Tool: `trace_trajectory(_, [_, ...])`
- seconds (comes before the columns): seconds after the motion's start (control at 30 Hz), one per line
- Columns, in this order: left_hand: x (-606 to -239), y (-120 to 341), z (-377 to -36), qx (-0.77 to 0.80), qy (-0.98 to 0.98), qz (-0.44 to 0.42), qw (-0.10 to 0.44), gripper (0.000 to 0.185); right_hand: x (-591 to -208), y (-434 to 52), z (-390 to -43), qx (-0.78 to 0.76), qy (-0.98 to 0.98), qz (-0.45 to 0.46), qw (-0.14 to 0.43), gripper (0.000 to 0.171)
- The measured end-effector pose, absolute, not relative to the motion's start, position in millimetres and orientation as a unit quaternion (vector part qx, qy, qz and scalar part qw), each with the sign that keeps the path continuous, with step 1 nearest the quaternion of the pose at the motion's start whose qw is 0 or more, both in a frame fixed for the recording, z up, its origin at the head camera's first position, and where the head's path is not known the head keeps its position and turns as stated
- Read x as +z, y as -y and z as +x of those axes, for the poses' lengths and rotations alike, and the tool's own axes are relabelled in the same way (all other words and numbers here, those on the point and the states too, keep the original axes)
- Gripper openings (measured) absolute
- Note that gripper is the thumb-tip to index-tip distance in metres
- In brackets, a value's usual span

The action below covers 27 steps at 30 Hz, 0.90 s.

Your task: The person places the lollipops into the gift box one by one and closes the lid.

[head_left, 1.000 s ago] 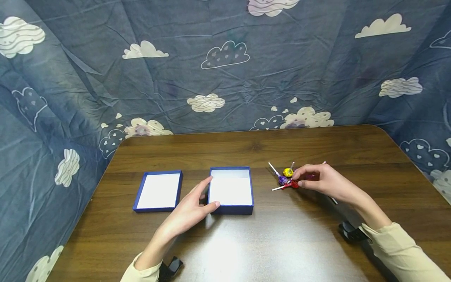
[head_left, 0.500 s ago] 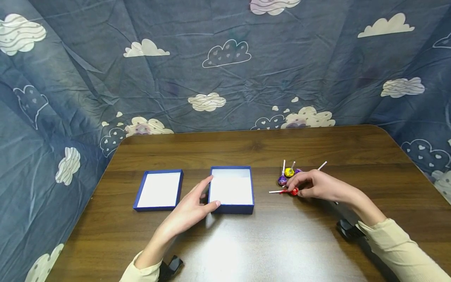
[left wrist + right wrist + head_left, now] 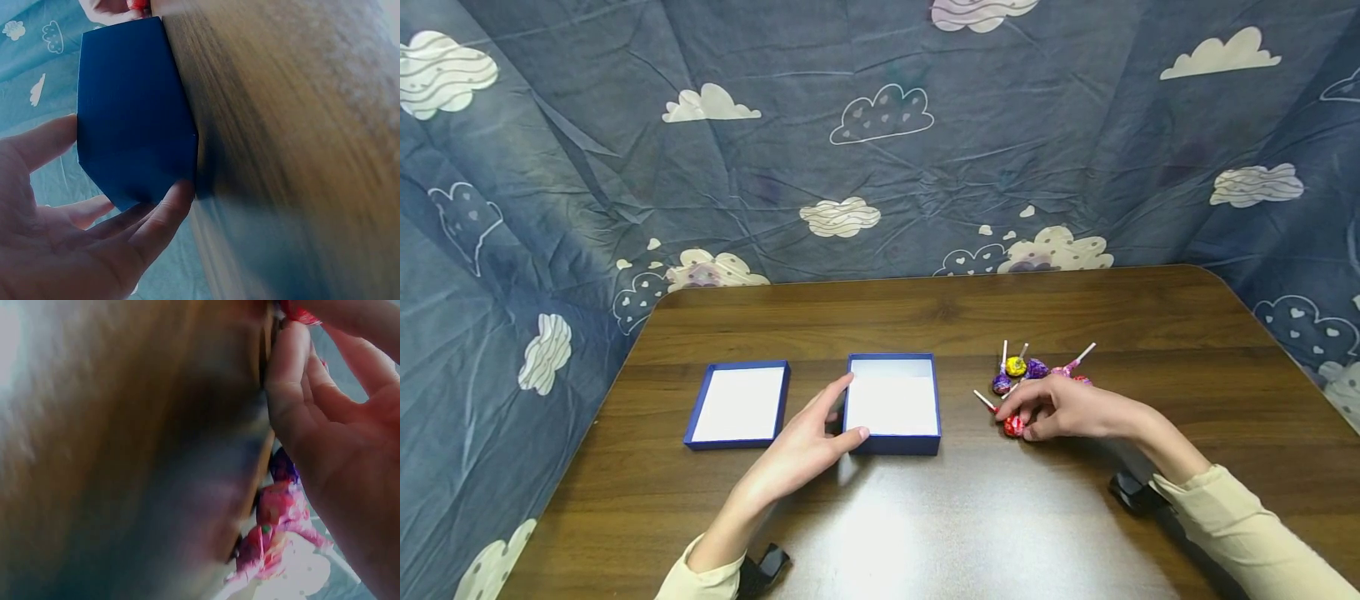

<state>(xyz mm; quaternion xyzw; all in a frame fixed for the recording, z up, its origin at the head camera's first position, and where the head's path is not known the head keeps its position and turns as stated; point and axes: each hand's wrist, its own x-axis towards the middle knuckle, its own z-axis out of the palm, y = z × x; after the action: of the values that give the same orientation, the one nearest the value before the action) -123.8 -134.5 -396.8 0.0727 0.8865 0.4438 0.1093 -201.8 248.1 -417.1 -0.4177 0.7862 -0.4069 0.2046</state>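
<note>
My left hand [image 3: 805,442] rests against the left side of a blue box [image 3: 895,447] with a white inside, thumb at its front rim and fingers spread along the side. In the left wrist view the fingertips touch the walls of the box near one corner. To the right, my right hand [image 3: 1067,408] pinches a red lollipop [image 3: 1013,426] low over the table, its white stick pointing up and left. Behind that hand lie a yellow lollipop [image 3: 1016,366], purple lollipops [image 3: 1002,382] and a pink lollipop [image 3: 1062,372], partly hidden by the hand.
A shallow blue lid [image 3: 736,406] with a white inside lies left of the box. The brown wooden table [image 3: 925,317] ends at a dark blue cloth [image 3: 880,183] printed with clouds.
My right hand has drawn the red lollipop toward the table's front and slightly left, away from the others. One purple lollipop's stick has swung upright in view. The left hand stays put.
</note>
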Motion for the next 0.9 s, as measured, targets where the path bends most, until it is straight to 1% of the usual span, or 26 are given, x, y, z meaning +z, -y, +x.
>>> trace_trajectory(0.17, [-396.8,134.7,-124.1,0.444,-0.886,0.073,0.109,0.075,-416.5,-239.1,-195.7,-0.408,-0.792,-0.4,0.214,0.029])
trace_trajectory(0.27, [-396.8,134.8,-124.0,0.444,-0.886,0.074,0.109,0.075,-416.2,-234.5,-193.7,-0.402,-0.799,-0.397,0.207,0.027])
trace_trajectory(0.43, [-397.0,134.8,-124.0,0.444,-0.886,0.074,0.11,0.075,-418.1,-230.7,-191.7,-0.383,-0.817,-0.404,0.153,0.023])
trace_trajectory(0.7, [-396.8,134.4,-123.7,0.447,-0.885,0.076,0.108,0.075,-416.8,-226.0,-188.5,-0.358,-0.851,-0.38,0.061,0.025])
trace_trajectory(0.77, [-397.0,134.5,-123.9,0.447,-0.885,0.076,0.109,0.075,-415.4,-224.8,-186.9,-0.357,-0.859,-0.364,0.053,0.026])
trace_trajectory(0.9, [-397.4,134.7,-124.4,0.447,-0.884,0.075,0.111,0.075,-411.8,-223.1,-182.8,-0.366,-0.874,-0.314,0.06,0.028])
